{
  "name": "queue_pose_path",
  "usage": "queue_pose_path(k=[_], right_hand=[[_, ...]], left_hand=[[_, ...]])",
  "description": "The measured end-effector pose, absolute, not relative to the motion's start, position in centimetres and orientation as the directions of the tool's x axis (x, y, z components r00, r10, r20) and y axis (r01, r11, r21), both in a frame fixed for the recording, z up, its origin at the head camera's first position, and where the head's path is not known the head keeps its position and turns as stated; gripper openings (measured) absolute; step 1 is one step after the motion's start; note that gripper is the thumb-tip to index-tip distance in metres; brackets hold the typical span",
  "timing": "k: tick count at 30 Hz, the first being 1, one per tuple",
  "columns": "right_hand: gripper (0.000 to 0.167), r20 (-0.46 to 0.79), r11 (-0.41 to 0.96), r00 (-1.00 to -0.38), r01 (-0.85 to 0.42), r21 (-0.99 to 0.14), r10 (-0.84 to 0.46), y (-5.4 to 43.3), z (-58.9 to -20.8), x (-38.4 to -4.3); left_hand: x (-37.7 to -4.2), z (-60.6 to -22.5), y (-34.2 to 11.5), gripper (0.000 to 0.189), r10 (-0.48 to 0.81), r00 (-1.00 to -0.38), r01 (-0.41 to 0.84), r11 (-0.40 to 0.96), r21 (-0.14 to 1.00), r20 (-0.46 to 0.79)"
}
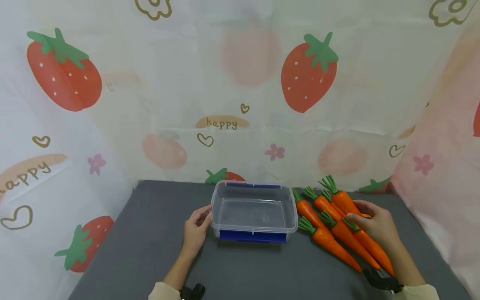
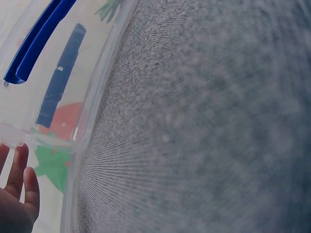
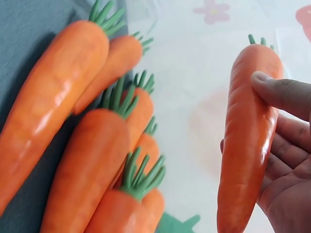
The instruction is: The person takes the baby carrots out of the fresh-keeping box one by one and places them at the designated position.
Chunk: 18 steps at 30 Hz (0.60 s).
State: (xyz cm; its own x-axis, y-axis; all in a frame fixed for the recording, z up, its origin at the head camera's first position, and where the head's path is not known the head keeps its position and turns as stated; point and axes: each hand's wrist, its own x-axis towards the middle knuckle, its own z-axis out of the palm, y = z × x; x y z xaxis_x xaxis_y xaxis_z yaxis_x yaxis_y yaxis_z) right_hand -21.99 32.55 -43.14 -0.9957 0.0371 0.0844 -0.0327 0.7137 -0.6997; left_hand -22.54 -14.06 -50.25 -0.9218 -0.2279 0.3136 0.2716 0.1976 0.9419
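Observation:
A clear plastic box (image 1: 251, 211) with blue side clips sits at the middle of the table, with no lid on it. My left hand (image 1: 196, 231) touches the box's left end, its fingers fairly straight in the left wrist view. At the right, my right hand (image 1: 378, 225) holds a carrot (image 3: 250, 116) between thumb and fingers, raised off the pile with its green stem stubs upward. Beside and below it lie several more orange carrots (image 1: 335, 245) with short green tops, close to the box's right side.
The grey tabletop (image 1: 150, 233) ends at the back against a hanging cloth (image 1: 180, 75) printed with strawberries, hearts and flowers. The cloth also closes off both sides. Dark straps with small devices (image 1: 382, 279) sit at both wrists.

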Motion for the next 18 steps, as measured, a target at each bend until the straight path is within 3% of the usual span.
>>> queue_pose_path(k=[6, 18], right_hand=[[0.071, 0.021, 0.716, -0.997, 0.037, -0.697, 0.071, 34.0, -43.8, -21.4], [0.07, 0.07, 0.772, -0.986, 0.075, -0.631, 0.153, 38.4, -45.5, -19.8]], left_hand=[[-22.7, -50.4, -14.1, 0.026, -0.231, -0.915, 0.292, 0.184, 0.939, 0.33], [-22.7, -50.8, -14.1, 0.026, -0.233, -0.913, 0.289, 0.207, 0.935, 0.334]])
